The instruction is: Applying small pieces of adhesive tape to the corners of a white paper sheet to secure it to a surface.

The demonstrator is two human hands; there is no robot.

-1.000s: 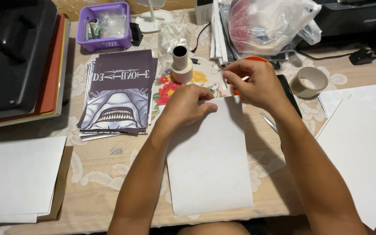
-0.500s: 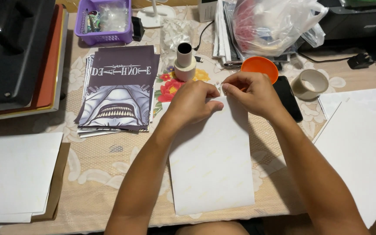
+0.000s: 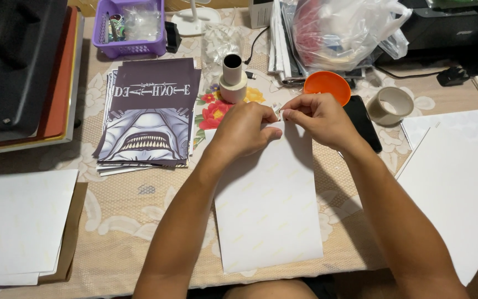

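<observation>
Our left hand (image 3: 247,126) and right hand (image 3: 316,117) pinch the white sheet's (image 3: 266,205) far edge together; uneven pulling could crease or tear that corner, we judge.

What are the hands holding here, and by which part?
Both the left hand and the right hand pinch the far top edge of the white sheet, fingertips meeting near its middle; the rest lies flat on the table.

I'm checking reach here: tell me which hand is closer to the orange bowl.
Right. The right hand sits just below the orange bowl, nearly touching its near rim. The left hand is farther left, pinching the top edge of the white sheet.
</observation>
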